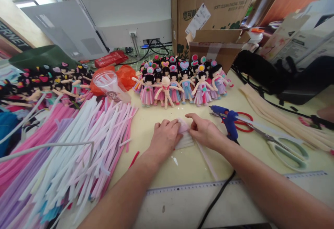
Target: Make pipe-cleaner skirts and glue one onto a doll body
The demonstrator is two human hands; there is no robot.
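Observation:
A small pale pink and white panel of fuzzy pipe cleaners [185, 141] lies on the table between my two hands. My left hand [165, 135] presses on its left side, with the fingers bent over it. At its right edge, my right hand [205, 130] grips it with curled fingers, while the index finger points out to the left. One pale pink strip [207, 161] trails from the panel toward the ruler [193, 186]. Just beyond my hands stands a bare, hairless pipe-cleaner doll [166, 91], in front of several dressed dolls [186, 84].
Piles of pink, white and purple pipe cleaners [70, 149] cover the left. On the right lie a blue glue gun [225, 117], large scissors [287, 150] and beige strips [271, 114]. A clear plastic cup [111, 84] leans behind. A black cable [217, 197] crosses the front edge.

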